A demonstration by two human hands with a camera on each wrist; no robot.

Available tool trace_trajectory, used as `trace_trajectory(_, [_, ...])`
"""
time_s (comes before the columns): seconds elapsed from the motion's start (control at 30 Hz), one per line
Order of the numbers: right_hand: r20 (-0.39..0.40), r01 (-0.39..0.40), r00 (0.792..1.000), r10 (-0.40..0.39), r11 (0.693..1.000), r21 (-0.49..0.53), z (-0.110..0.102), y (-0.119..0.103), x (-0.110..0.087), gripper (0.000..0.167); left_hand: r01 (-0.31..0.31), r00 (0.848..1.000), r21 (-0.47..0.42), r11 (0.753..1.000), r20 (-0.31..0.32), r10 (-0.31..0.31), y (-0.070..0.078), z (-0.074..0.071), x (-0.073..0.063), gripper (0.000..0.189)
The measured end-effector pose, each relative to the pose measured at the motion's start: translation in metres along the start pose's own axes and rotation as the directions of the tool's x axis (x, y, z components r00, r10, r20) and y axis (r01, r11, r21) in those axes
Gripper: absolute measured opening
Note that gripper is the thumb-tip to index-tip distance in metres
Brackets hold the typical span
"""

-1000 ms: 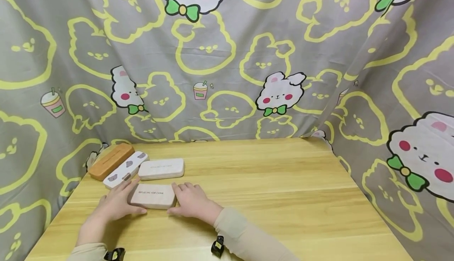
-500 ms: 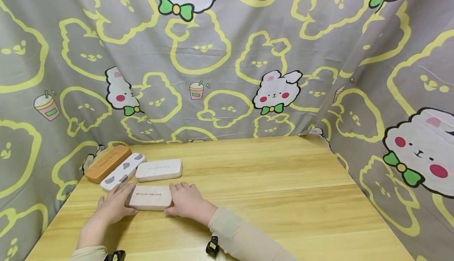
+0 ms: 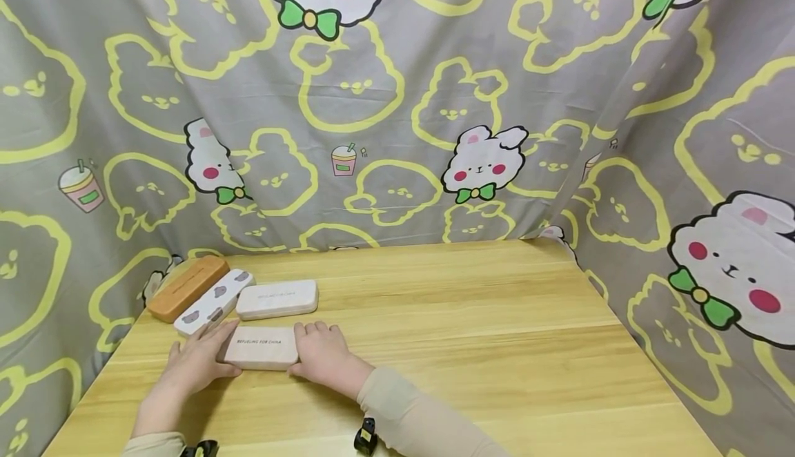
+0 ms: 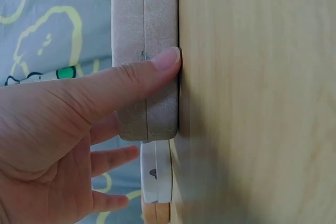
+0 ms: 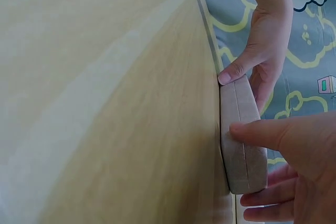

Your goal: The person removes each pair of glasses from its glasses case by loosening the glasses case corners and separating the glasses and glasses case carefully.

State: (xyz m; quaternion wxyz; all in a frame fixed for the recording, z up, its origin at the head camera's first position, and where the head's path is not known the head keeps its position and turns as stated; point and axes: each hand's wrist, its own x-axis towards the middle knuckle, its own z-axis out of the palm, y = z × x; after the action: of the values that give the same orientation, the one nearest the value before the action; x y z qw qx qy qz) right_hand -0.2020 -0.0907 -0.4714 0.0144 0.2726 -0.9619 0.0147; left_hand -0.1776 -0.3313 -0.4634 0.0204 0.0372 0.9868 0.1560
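Observation:
A pale beige glasses case with "REFUELING FOR CHINA" on its lid lies flat on the table, closed, between both hands. My left hand grips its left end; in the left wrist view the thumb presses the front side across the seam. At the right end, my right hand holds the case, its thumb on the front side in the right wrist view. Just behind sits a white glasses case. Left of that lie a white case with bear prints and an orange-brown case, side by side at a slant.
The wooden table stretches away to the right of the hands. A grey patterned curtain hangs round its back and sides. Each wrist wears a small black device, such as the right wrist device.
Both hands and the beige case have slid very slightly left. Their hold looks the same, and the other cases stay in place while the head view shifts a little.

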Motion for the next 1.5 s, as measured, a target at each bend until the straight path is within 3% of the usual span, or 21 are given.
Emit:
trace_trajectory(0.43, [0.014,0.008,1.0,-0.008,1.0,0.009,0.001,0.002,0.002,0.076,-0.007,1.0,0.015,1.0,-0.017,0.007,0.0,0.0,-0.002,0.098])
trace_trajectory(0.7, [0.01,0.006,1.0,-0.006,1.0,0.004,-0.009,0.009,-0.003,0.078,-0.05,0.995,0.063,0.997,-0.086,0.055,0.006,-0.003,0.0,0.093])
trace_trajectory(0.87, [-0.002,0.012,1.0,-0.012,1.0,-0.001,-0.014,0.017,-0.006,0.079,-0.075,0.987,0.107,0.991,-0.131,0.089,0.014,-0.004,0.0,0.092])
trace_trajectory(1.17, [-0.046,0.077,0.996,-0.077,0.997,-0.011,-0.02,0.04,-0.011,0.077,-0.074,0.985,0.146,0.987,-0.146,0.095,0.033,-0.009,0.001,0.09])
trace_trajectory(1.5, [-0.062,0.119,0.991,-0.12,0.993,-0.018,-0.028,0.068,-0.02,0.074,-0.113,0.96,0.215,0.97,-0.229,0.162,0.052,-0.003,0.005,0.087])
